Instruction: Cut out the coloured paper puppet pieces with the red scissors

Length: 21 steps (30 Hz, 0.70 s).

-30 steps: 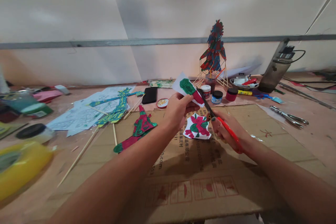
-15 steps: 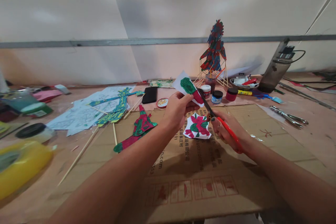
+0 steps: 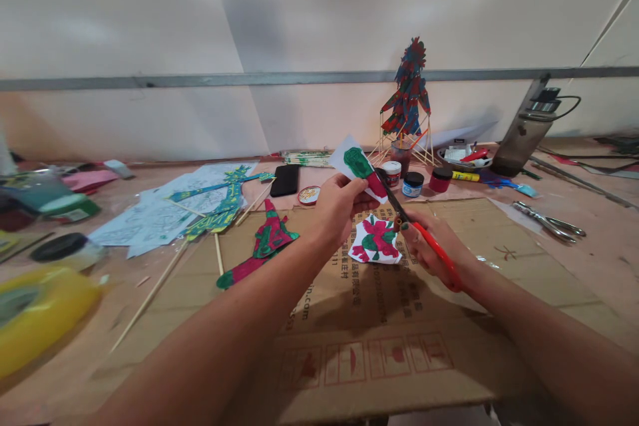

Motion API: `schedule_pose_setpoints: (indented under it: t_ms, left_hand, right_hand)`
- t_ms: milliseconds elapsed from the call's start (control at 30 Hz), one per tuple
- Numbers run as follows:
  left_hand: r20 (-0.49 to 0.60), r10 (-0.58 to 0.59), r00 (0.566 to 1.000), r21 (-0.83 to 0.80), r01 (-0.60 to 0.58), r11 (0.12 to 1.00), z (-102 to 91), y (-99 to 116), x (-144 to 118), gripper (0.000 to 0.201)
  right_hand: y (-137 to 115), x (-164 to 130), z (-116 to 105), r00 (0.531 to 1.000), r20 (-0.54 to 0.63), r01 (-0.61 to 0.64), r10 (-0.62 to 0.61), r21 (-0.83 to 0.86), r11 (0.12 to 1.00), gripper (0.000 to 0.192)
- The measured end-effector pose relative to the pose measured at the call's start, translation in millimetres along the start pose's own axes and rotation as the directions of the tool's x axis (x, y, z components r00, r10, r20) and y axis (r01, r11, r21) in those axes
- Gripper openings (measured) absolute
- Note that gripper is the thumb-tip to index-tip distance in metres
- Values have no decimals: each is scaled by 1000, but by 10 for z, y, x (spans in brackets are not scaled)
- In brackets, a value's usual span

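Between the fingers of my left hand [image 3: 344,203] is a piece of white paper [image 3: 355,161] painted green and magenta. My right hand [image 3: 432,249] grips red-handled scissors [image 3: 439,253], whose dark blades lie along the paper's right edge. Below them, a painted paper cutout [image 3: 375,239] in magenta and green with a white border rests on the cardboard [image 3: 324,333]. A magenta and green jointed paper figure [image 3: 272,236] lies to the left of my left hand, partly behind my forearm.
A blue and yellow paper puppet [image 3: 227,196] on sticks lies over drawn sheets [image 3: 150,213]. Yellow tape [image 3: 54,319] sits front left. Behind my hands are a phone [image 3: 285,180], paint jars [image 3: 413,184] and a puppet on a stand [image 3: 412,90]. Pliers [image 3: 549,221] and a bottle [image 3: 529,130] are at right.
Hardly anything differs. Both hands keep their places, and the scissor blades stay at the paper's right edge.
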<state>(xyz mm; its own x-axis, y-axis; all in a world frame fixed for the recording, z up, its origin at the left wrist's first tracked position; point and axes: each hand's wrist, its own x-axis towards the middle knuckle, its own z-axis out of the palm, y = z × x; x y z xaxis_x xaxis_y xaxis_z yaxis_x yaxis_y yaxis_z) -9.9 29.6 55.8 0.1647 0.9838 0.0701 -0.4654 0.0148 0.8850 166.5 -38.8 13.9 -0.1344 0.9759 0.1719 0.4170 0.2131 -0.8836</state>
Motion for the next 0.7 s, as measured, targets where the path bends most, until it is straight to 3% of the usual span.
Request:
schedule_pose_setpoints:
  t_ms: [433, 700]
  left_hand:
    - [-11, -21, 1000, -19, 21, 1000, -11, -6, 13, 16]
    - [2, -37, 999, -44, 37, 998, -24, 9, 27, 17]
  right_hand:
    - [-60, -20, 12, 999, -31, -18, 17, -46, 999, 55]
    - [-75, -23, 1, 999, -23, -32, 31, -44, 999, 62]
